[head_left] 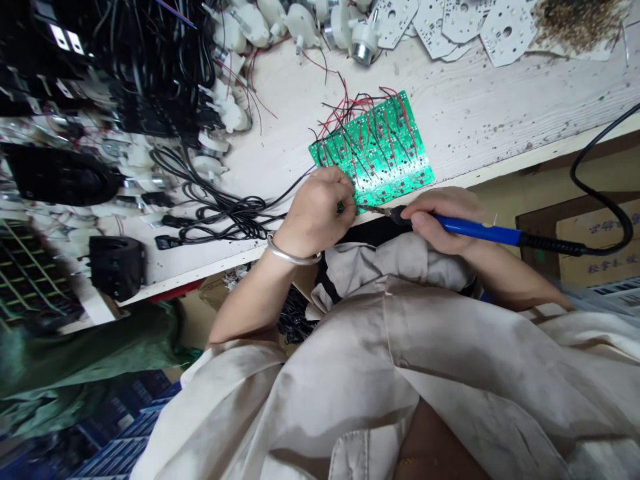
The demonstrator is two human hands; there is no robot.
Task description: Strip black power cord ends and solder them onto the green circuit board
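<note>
Soldering iron brought to near edge of circuit board, both hands closed in

A green printed circuit board (405, 157) lies flat near the front edge of the white-painted wooden worktop (470, 113), with many red and black wires fanned across its face. This position appears chosen for reach, as it sits directly before the person and within range of both hands.

The left hand (315, 213) is closed, its fingertips pinched on a small green item (340, 207) at the board's near edge, apparently to steady it. (A metal bangle (293, 252) sits on that wrist, clear of the board.) The right hand (440, 223) is clamped on a blue-handled soldering iron (475, 230), held pen-fashion, a grip that favours fine control. The iron's tip (370, 209) points at the left fingertips and ends just beside them; contact with the item cannot be confirmed from this view. The two hands are near each other but apart.

The iron's black cable (600, 193) trails off to the right, which keeps it away from the board. White plastic gear motors (300, 27) and white LED boards (505, 37) are ranged along the far side, and coiled black leads (225, 213) lie to the left, outside the working area
</note>
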